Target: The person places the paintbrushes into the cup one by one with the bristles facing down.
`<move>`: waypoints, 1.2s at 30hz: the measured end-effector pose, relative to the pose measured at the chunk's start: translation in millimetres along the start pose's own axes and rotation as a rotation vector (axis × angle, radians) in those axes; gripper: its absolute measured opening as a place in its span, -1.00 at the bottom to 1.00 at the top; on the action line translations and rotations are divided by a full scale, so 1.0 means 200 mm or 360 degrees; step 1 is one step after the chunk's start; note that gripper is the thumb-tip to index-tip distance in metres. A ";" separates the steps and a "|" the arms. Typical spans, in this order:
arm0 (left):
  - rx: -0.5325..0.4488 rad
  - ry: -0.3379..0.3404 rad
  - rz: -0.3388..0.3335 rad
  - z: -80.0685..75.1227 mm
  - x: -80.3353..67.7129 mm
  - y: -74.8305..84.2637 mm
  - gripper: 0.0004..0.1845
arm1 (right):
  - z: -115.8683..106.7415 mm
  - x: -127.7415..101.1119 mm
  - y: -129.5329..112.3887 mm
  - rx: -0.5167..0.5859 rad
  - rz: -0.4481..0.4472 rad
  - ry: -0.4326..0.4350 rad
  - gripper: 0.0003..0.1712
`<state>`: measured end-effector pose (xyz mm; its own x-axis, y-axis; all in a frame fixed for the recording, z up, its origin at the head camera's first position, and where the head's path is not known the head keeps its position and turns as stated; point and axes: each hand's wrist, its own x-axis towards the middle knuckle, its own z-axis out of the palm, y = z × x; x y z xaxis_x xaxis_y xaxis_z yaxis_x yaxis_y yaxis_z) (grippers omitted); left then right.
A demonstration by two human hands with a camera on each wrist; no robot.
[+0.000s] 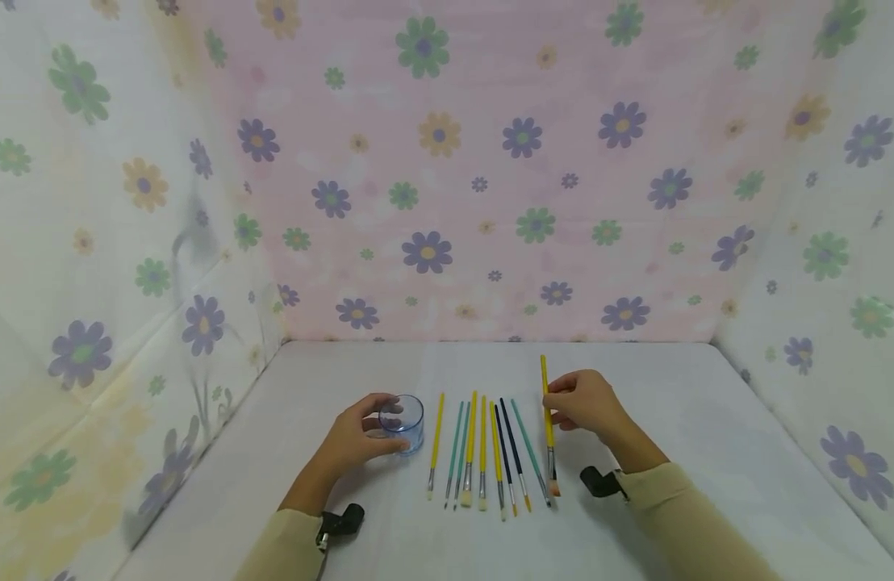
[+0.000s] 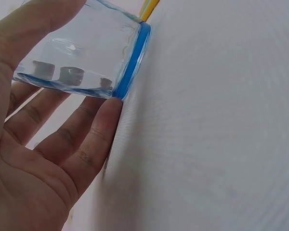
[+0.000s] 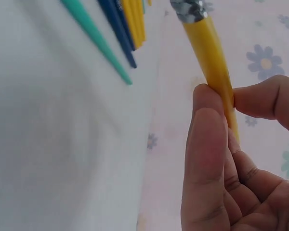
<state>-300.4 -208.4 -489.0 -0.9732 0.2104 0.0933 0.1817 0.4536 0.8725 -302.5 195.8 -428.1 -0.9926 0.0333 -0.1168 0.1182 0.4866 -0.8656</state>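
Beige sleeves (image 1: 679, 524) fill the bottom of the head view, each with a small black wrist camera strapped on. Just above them, at lower centre, a row of paintbrushes (image 1: 483, 452) lies side by side on the white table (image 1: 708, 420), yellow, teal and dark blue handles pointing away and bristles toward the person.

At the right end of that row, the right hand (image 1: 585, 402) pinches a yellow paintbrush (image 1: 547, 420) partway along its handle. The right wrist view shows thumb and fingertips (image 3: 209, 144) pressed onto the yellow handle, with the metal ferrule above them. The brush tip seems to sit at or just above the table beside the row; whether it touches I cannot tell.

Left of the row, the left hand (image 1: 360, 436) cups a clear blue-rimmed cup (image 1: 403, 421), thumb on one side and fingers curved round the other. In the left wrist view the cup (image 2: 86, 53) is tilted in that grip, its blue edge against the cloth.

Behind everything, at top, stand flower-printed fabric walls (image 1: 447, 161).

As I read it, the step in hand is picking one brush off the row while the cup is steadied. The next move would call for lifting the brush clear of its neighbours and carrying it left across the row to the cup's mouth, cup held firm.
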 end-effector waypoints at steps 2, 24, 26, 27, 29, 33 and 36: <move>0.0002 0.0007 -0.0001 0.00 0.00 0.00 -0.11 | 0.01 0.00 -0.03 0.0027 -0.0026 0.0001 -0.62; 0.0004 -0.0023 0.0033 0.00 0.00 -0.03 -0.15 | 0.15 -0.02 -0.29 0.0367 -0.0397 0.0040 -0.74; 0.0009 -0.0023 0.0032 0.00 0.00 -0.04 -0.13 | 0.17 -0.03 -0.31 0.0382 -0.0446 0.0049 -0.74; 0.0015 -0.0023 0.0031 0.00 0.00 -0.04 -0.13 | 0.18 -0.04 -0.32 0.0395 -0.0468 0.0053 -0.74; 0.0020 -0.0021 0.0035 0.00 0.00 -0.04 -0.12 | 0.19 -0.04 -0.35 0.0435 -0.0506 0.0059 -0.74; 0.0039 -0.0011 0.0043 0.00 0.00 -0.03 -0.13 | 0.22 -0.05 -0.40 0.0496 -0.0583 0.0075 -0.75; 0.0074 0.0020 0.0030 0.01 -0.01 -0.01 -0.10 | 0.26 -0.06 -0.43 0.0534 -0.0646 0.0099 -0.76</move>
<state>-299.2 -209.1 -492.2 -0.9712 0.2083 0.1160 0.2061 0.4893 0.8474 -298.8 108.7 -376.4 -0.9590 -0.0431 0.2801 -0.2833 0.1655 -0.9446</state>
